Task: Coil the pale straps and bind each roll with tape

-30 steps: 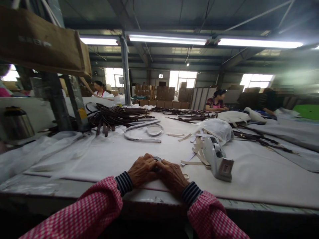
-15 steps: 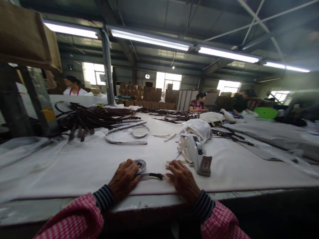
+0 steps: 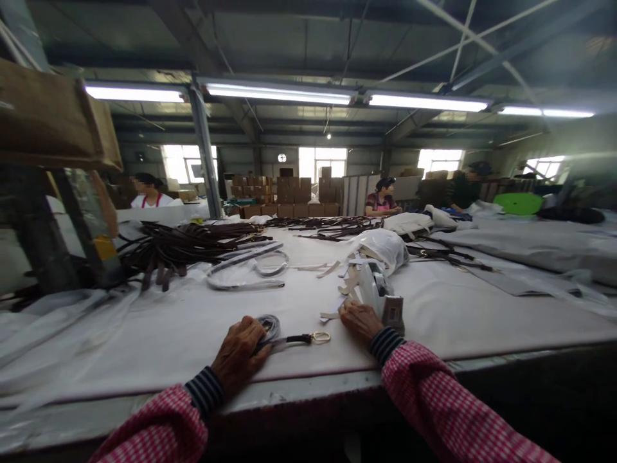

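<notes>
A steel-roofed workshop (image 3: 299, 38) lit by long tubes surrounds a broad table (image 3: 443, 321) covered in white sheeting, perhaps laid there to guard goods against scuffs. A heap of dark straps (image 3: 187, 241) lies toward its far left side, likely set back out of the hands' way. Nearer, on the right, a grey tape dispenser (image 3: 393, 312) stands within easy reach of the right hand (image 3: 360, 321), which sits just beside it with fingers bent; whether they pinch anything I cannot tell. The left hand (image 3: 243, 354) curls over a coiled strap (image 3: 270, 326) near the table's front edge, holding it down, seemingly so the turns cannot spring loose. Pale strips (image 3: 351, 278) are scattered by the dispenser, one reaching the right fingertips. Smallest, a gold-coloured clasp (image 3: 315, 335) lies at the strap's dark end, pointing rightward, touched by neither hand.
</notes>
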A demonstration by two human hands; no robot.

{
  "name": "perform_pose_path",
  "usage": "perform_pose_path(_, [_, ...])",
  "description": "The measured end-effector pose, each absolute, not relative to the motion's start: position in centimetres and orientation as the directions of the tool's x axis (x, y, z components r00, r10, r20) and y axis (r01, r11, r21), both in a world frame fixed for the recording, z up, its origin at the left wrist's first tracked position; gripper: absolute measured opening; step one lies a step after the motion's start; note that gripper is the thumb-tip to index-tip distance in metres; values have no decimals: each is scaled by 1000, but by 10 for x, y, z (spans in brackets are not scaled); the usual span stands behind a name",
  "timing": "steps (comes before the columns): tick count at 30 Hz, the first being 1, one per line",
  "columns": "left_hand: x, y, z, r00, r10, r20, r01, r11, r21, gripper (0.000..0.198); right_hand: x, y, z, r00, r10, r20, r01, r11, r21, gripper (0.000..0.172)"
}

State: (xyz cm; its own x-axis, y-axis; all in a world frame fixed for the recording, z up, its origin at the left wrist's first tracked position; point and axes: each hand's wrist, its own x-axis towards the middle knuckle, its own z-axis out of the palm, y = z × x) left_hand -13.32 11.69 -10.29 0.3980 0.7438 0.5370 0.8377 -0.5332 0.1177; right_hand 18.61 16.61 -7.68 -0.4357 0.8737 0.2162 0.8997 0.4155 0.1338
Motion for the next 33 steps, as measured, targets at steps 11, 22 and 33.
perform_pose_path(11, [-131,113,-97,345,770,537,854,-495,162,9,196,178,-78,-299,907,298,937,338,-87,10])
perform_pose_path(22, [-127,114,-75,68,894,442,659,-373,653,25,176,158,-92,-337,729,596,852,505,-136,28])
perform_pose_path(33, [-102,113,-18,-27,986,167,-60,-168,984,46,120,151,-86,-297,761,577,413,647,-641,17])
